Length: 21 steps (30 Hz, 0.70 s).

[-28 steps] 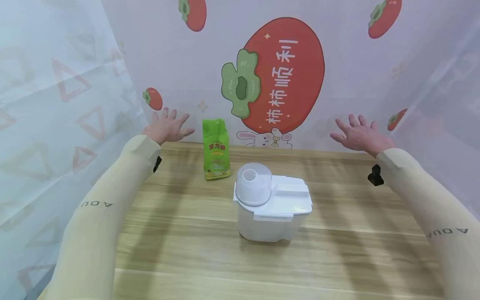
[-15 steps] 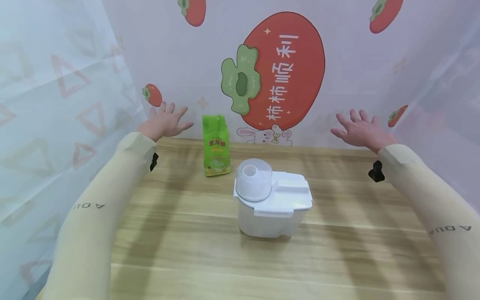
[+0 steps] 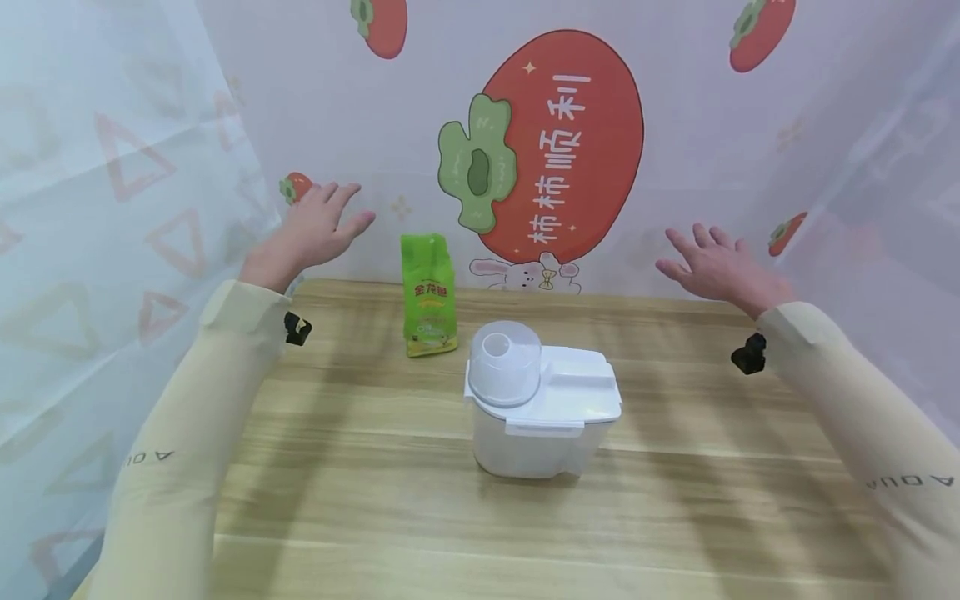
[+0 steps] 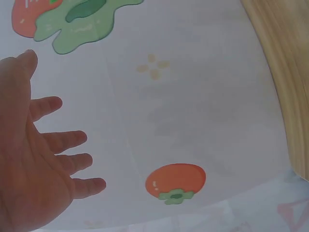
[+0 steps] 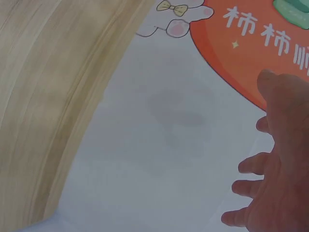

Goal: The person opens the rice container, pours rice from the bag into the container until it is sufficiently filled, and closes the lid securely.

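Both hands hover above the table's far side, holding nothing. To the left, the left hand [image 3: 311, 229] has its fingers spread, and the green bag [image 3: 429, 296] is the nearest thing to it. That bag stands upright near the table's back edge, with red lettering on its front. On the right, the right hand [image 3: 723, 267] also has spread fingers and touches nothing. A white storage container [image 3: 543, 417] with a clear, dome-shaped cup on its lid stands mid-table. In the left wrist view the left hand [image 4: 38, 154] shows spread fingers; the right hand [image 5: 280, 169] appears likewise in its own view.
The wooden table [image 3: 390, 533] ends at a white back curtain [image 3: 697, 125] printed with persimmons and a rabbit. Another sheet with triangle outlines [image 3: 135, 158] hangs along the left side. A small black device [image 3: 748, 354] sits at the right wrist, another at the left.
The left hand has risen and drawn leftward, away from the green bag. The right hand stays almost in place. The bag and container have not moved on the table.
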### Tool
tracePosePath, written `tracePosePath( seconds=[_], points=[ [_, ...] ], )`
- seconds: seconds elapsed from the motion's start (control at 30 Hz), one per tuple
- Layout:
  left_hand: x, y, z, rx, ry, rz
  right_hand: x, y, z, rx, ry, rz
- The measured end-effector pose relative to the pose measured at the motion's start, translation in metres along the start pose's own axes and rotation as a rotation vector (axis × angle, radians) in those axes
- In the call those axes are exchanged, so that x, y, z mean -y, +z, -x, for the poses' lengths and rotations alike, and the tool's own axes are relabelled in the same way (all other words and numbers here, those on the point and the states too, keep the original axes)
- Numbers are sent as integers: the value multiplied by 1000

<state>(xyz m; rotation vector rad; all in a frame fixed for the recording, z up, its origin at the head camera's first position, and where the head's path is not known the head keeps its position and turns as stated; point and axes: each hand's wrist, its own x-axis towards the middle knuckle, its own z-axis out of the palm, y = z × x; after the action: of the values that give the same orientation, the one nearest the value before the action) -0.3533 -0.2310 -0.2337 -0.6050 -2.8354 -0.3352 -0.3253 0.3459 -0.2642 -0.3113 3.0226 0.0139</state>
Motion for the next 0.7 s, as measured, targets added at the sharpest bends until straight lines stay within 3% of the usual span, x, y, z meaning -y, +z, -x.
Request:
tracePosePath(
  seconds=[0.53,0.7],
  points=[
    [-31,0,9,-109,79,143,25,9,21,-195,-73,-127],
    [-36,4,12,-151,82,146,41,16,27,-273,-158,-214]
  ],
)
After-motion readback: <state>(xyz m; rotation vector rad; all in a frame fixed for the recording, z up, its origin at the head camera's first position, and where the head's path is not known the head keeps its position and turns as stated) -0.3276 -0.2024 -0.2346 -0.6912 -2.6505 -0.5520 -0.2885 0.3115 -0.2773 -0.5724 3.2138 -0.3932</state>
